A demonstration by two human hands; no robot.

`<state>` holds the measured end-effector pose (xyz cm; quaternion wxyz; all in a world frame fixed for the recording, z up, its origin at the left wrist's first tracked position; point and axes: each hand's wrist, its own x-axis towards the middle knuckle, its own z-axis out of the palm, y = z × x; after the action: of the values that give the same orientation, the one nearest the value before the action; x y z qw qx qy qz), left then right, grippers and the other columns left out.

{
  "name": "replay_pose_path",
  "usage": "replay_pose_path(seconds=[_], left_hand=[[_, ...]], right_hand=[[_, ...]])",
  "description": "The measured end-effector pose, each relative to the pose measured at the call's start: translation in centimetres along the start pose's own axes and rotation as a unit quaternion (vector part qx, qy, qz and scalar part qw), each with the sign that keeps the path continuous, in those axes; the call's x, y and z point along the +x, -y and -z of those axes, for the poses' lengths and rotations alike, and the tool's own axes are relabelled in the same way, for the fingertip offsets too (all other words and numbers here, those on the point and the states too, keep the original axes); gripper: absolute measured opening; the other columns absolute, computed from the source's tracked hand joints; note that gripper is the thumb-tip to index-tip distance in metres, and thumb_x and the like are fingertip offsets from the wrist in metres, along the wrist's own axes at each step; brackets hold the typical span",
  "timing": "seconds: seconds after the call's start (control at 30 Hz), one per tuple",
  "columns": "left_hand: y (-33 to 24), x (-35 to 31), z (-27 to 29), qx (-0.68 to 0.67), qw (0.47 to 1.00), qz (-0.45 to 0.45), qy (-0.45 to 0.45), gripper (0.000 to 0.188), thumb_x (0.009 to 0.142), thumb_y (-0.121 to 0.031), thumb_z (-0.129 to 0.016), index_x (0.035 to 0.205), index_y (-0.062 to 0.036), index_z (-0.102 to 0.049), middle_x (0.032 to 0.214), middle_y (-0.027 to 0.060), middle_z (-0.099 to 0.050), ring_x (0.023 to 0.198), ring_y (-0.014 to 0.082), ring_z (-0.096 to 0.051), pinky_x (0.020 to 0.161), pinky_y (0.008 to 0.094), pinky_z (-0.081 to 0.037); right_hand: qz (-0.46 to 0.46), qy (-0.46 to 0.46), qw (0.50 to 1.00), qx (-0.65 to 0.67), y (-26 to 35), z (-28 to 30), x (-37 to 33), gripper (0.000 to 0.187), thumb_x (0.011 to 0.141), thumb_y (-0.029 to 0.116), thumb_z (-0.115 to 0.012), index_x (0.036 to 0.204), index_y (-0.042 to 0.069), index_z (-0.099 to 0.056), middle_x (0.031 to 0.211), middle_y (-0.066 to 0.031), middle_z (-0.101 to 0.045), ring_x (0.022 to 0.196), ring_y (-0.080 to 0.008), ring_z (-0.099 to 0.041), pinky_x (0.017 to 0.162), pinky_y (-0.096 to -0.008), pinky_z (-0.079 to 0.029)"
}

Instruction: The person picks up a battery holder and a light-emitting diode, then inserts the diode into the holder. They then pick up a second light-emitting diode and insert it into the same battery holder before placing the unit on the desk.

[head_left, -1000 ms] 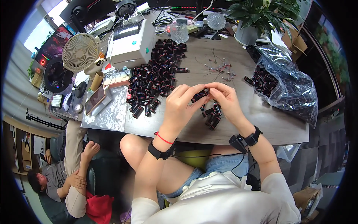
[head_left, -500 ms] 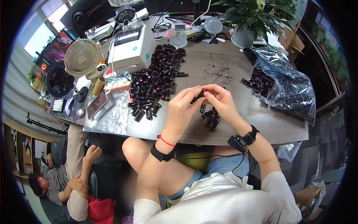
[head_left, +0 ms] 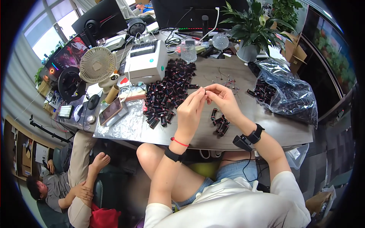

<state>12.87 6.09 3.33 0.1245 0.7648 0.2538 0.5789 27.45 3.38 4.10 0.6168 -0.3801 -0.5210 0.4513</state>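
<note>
Over the middle of the table, my left hand (head_left: 191,111) and my right hand (head_left: 225,102) meet at the fingertips. Both pinch a small black cylindrical part (head_left: 205,91), mostly hidden by the fingers. Below my right hand lies a small group of similar black cylinders (head_left: 220,123) with reddish ends. To the left of my hands spreads a large heap of the same cylinders (head_left: 167,87). Beyond my fingertips, thin wires and tiny loose bits (head_left: 230,83) are scattered on the tabletop.
A clear plastic bag (head_left: 292,95) of black cylinders lies at the right. A white printer (head_left: 146,60), a beige fan (head_left: 97,65), a phone (head_left: 111,112) and a clear plastic sheet (head_left: 127,127) are on the left. A potted plant (head_left: 248,51) stands behind. Another person (head_left: 57,193) sits at lower left.
The black cylinder showed more between my fingers before; now the fingers cover most of it. My left fingers point further upward. The whole view has shifted slightly.
</note>
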Motion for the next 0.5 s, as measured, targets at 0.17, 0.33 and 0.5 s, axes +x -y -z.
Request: replay_pose_path(seconds=[0.17, 0.33, 0.5], left_hand=[[1.4, -0.4, -0.4, 0.061, 0.997, -0.039, 0.006, 0.018, 0.085, -0.002, -0.062, 0.103, 0.0004, -0.066, 0.102, 0.0169, -0.067, 0.085, 0.0320, -0.068, 0.068, 0.0355, -0.056], [1.7, 0.1, -0.9, 0.049, 0.997, 0.013, 0.053, 0.013, 0.088, -0.005, -0.060, 0.097, 0.0012, -0.066, 0.098, 0.0170, -0.068, 0.079, 0.0325, -0.067, 0.068, 0.0351, -0.055], [3.9, 1.6, -1.1, 0.038, 0.996, 0.033, 0.070, 0.013, 0.086, -0.007, -0.063, 0.097, -0.0008, -0.065, 0.096, 0.0165, -0.067, 0.079, 0.0335, -0.066, 0.067, 0.0381, -0.054]], right_hand=[[-0.036, 0.006, 0.999, 0.012, -1.6, 0.3, 1.3, 0.016, 0.093, 0.009, -0.057, 0.102, -0.002, -0.063, 0.083, -0.0014, -0.063, 0.072, -0.0073, -0.054, 0.067, -0.0213, -0.045], [-0.066, -0.008, 0.997, 0.035, -3.8, 1.3, 2.5, 0.015, 0.093, 0.009, -0.056, 0.100, -0.002, -0.063, 0.082, -0.0012, -0.062, 0.070, -0.0074, -0.054, 0.064, -0.0213, -0.044], [-0.020, -0.020, 0.988, -0.150, -3.6, 2.4, 4.2, 0.016, 0.093, 0.009, -0.054, 0.103, 0.000, -0.062, 0.081, -0.0034, -0.063, 0.072, -0.0107, -0.056, 0.066, -0.0240, -0.046]])
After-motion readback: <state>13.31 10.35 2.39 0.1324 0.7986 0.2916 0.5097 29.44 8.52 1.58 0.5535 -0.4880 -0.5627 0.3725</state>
